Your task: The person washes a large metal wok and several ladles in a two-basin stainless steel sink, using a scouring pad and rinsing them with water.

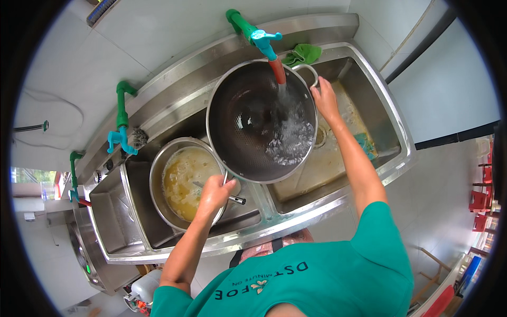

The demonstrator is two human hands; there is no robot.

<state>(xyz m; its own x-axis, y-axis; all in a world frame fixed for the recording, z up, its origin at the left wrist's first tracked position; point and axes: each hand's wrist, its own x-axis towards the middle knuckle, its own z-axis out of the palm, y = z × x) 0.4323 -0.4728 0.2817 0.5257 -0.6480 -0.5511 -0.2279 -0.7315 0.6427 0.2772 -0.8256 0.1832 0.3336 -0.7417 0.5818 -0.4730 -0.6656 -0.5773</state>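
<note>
A large dark wok [253, 123] with two metal loop handles hangs under a green pipe tap [264, 37]. Water runs from the tap's red hose end [278, 71] into the wok and churns on its right side. My right hand [325, 99] grips the far-right loop handle. The near-left handle is in my left hand [216, 194], above the rim of a steel pot [154, 178]. Cloudy yellowish liquid with pale pieces fills that pot, and a metal utensil handle [237, 199] sticks out past its rim.
Beneath lies a stainless steel sink [273, 214] with several basins. A green cloth [303, 54] rests on the back ledge, and a wire scrubber [140, 138] is farther left. Another tap [122, 140] overhangs the left side. A teal net-like item [365, 146] lies in the right basin.
</note>
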